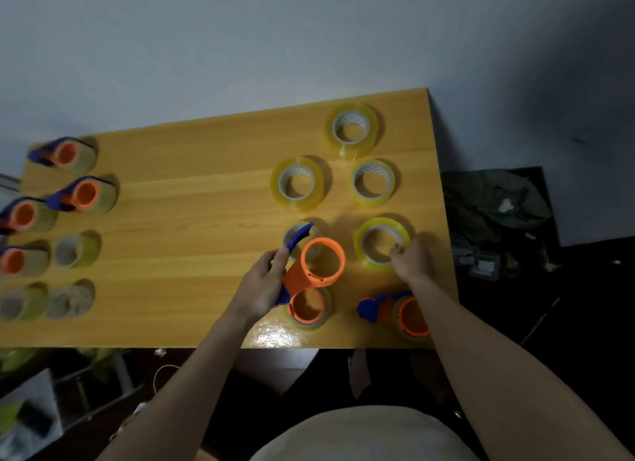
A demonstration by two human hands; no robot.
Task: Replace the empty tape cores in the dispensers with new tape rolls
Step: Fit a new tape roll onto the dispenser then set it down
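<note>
Left hand [264,281] grips an orange-and-blue dispenser [318,263] by its blue handle side, fingers curled round it, lifted just above the counter [192,220]. Its orange drum is bare, open end tipped up and toward the far right, so the drum axis slants that way.

Right hand [410,261] is on the nearest new tape roll [381,242], which lies flat on the counter just right of the held drum. Fingers [398,251] are curled over the roll's near rim, apparently pinching it; blur hides the thumb.

Key relation: roll sits right of the drum mouth, hole pointing up, so it likely has to be lifted, tilted to match the drum axis and slid leftward onto it. Right hand is the nearer one for that.

Three more new rolls [297,183] lie farther back. Two dispensers lie at the near edge, one below the held drum [307,306], one under the right forearm [405,314]. More dispensers [82,194] and cores or rolls, blurred, sit far left.
</note>
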